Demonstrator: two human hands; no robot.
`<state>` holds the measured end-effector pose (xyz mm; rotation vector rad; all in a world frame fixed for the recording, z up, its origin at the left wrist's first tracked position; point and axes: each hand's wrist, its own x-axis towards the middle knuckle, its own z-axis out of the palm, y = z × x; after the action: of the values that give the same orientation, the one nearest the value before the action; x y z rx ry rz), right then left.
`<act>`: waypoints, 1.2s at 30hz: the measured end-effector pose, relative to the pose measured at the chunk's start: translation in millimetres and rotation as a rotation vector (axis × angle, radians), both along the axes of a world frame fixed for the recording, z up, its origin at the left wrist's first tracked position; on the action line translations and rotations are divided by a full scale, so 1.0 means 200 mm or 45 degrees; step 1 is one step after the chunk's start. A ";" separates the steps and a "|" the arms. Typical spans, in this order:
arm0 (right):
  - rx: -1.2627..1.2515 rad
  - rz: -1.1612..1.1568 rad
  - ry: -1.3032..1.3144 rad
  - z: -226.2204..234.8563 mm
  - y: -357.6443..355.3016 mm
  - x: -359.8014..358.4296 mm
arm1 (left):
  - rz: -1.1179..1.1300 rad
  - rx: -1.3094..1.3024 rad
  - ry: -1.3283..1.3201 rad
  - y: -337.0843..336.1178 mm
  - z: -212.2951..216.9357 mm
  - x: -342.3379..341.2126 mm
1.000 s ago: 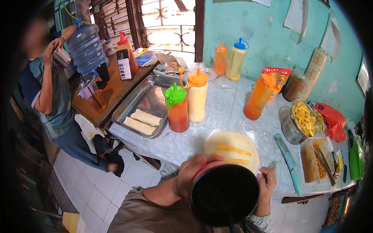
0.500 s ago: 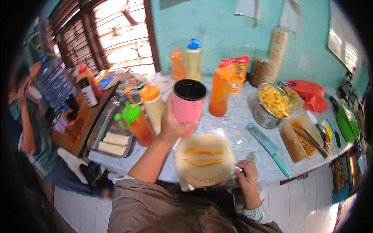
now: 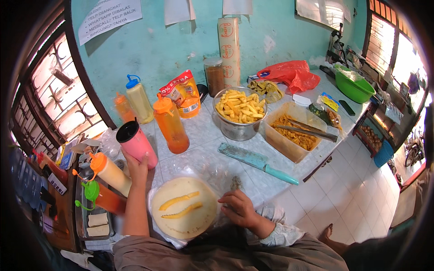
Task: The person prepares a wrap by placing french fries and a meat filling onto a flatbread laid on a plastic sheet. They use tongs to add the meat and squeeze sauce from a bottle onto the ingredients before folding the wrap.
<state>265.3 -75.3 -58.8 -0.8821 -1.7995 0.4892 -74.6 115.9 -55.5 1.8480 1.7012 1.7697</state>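
Observation:
My left hand [image 3: 138,168] is wrapped round a pink tumbler [image 3: 139,145] with a black rim, raised over the table and tilted left. In front of me lies a round pale flatbread [image 3: 183,221] on plastic wrapping. Two strips of orange-yellow sauce [image 3: 180,201] run across it, side by side. My right hand [image 3: 240,208] is just right of the flatbread, fingers curled together; whatever they grip, if anything, is hidden. A cleaver [image 3: 244,158] with a turquoise handle lies beyond that hand.
Sauce bottles [image 3: 171,128] stand at the left and back. Farther right are a bowl of fries [image 3: 239,107], a tub of shredded filling [image 3: 282,147] with tongs [image 3: 312,131], a red plastic bag [image 3: 294,76] and a green basin [image 3: 355,88]. Rolled wraps [image 3: 98,220] lie in a metal tray.
The view has swung to the right. My left hand still holds the tumbler, which now leans more to the left. My right hand remains beside the flatbread, its fingers curled.

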 end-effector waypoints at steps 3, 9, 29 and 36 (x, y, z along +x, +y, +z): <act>0.131 0.077 0.028 0.04 0.00 0.06 | 0.062 -0.343 -0.050 0.02 -0.06 -0.03; 0.581 -0.460 -0.389 0.48 0.14 0.64 | -0.280 -0.042 0.055 -0.76 0.16 0.08; -0.460 -1.383 -1.456 0.82 0.33 1.42 | -0.105 -0.312 -0.488 -1.22 -0.14 -0.04; -0.313 -1.382 -1.611 0.81 0.34 1.37 | -0.143 -0.373 -0.494 -1.20 -0.13 -0.03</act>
<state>539.3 -7.2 103.7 -2.4627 -1.8693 -0.7490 -80.9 -124.2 -80.9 1.3485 1.5713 1.6018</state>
